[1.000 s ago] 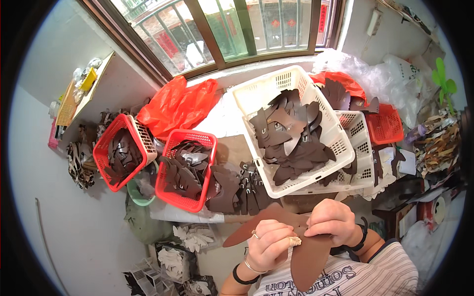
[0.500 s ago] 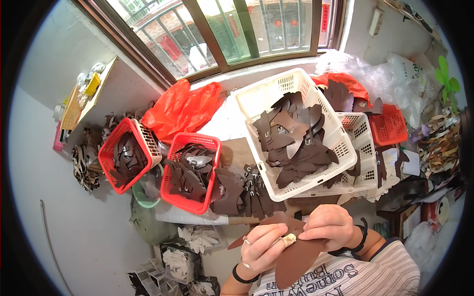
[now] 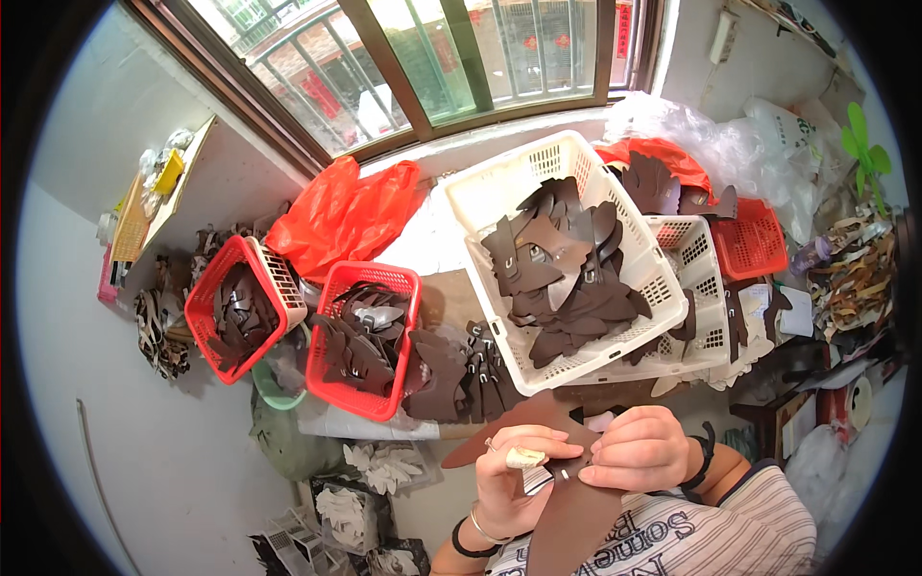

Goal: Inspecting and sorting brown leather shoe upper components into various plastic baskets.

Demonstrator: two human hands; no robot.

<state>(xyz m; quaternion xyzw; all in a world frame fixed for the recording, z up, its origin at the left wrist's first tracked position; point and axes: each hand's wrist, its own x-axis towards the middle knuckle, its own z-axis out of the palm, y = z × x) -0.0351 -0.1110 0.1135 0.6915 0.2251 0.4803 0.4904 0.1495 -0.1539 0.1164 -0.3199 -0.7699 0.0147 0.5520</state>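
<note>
Between my two hands, close to my striped shirt, is a dark brown leather-like cut piece point(image 3: 574, 526) with broad rounded lobes. One lobe points up and left, another hangs down in front of me. Its middle carries a small shiny metal loop point(image 3: 565, 473) on a darker strap. My left hand point(image 3: 519, 480) pinches it from the left, with a pale wrap around one finger. My right hand point(image 3: 639, 448) is closed on it from the right, fingertips close to the loop. What lies under the fingers is hidden.
Ahead stands a white plastic basket point(image 3: 684, 305) heaped with similar brown pieces, another white basket point(image 3: 715, 331) beside it. Two red baskets point(image 3: 313, 379) point(image 3: 197, 317) hold more at the left. Loose brown pieces point(image 3: 437, 376) lie on the table. A red plastic bag point(image 3: 336, 221) sits behind.
The brown piece has turned in my hands, bringing the metal loop and strap into sight. My left hand has shifted its grip, and the lobe at the left now shows more. The view moved slightly.
</note>
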